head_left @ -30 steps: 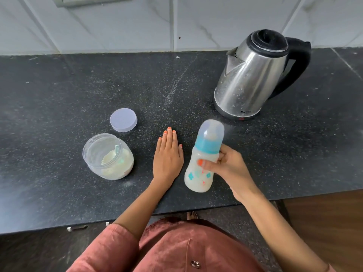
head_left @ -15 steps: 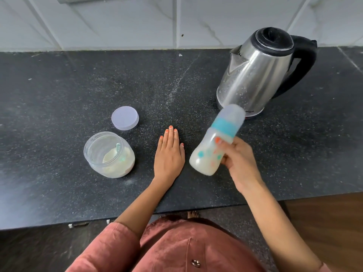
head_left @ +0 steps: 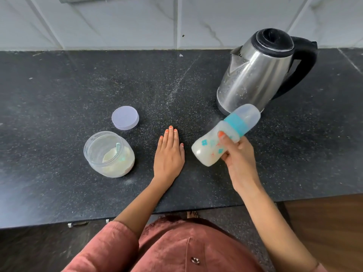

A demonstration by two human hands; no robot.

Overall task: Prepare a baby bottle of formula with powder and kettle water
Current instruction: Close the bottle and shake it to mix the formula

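My right hand [head_left: 238, 156] grips a baby bottle [head_left: 210, 149] above the black counter [head_left: 59, 95]. The bottle has a teal ring and a clear cap, holds milky white liquid, and tilts steeply with its cap pointing up and right toward the kettle. My left hand [head_left: 169, 154] lies flat on the counter, fingers straight, just left of the bottle. A clear jar [head_left: 109, 154] of white powder with a small scoop inside stands open to the left of that hand. Its pale lid [head_left: 125, 118] lies behind it. The steel kettle [head_left: 253, 75] with black lid and handle stands at the back right.
White marbled wall tiles [head_left: 137, 22] rise behind the counter. The counter's front edge runs just ahead of my body, with a wooden floor [head_left: 324, 222] showing at the lower right. Fine white powder dusts the counter's middle.
The bottle went from nearly upright to steeply tilted, its cap swinging up and right toward the kettle while my right hand kept hold. My left hand stayed flat on the counter.
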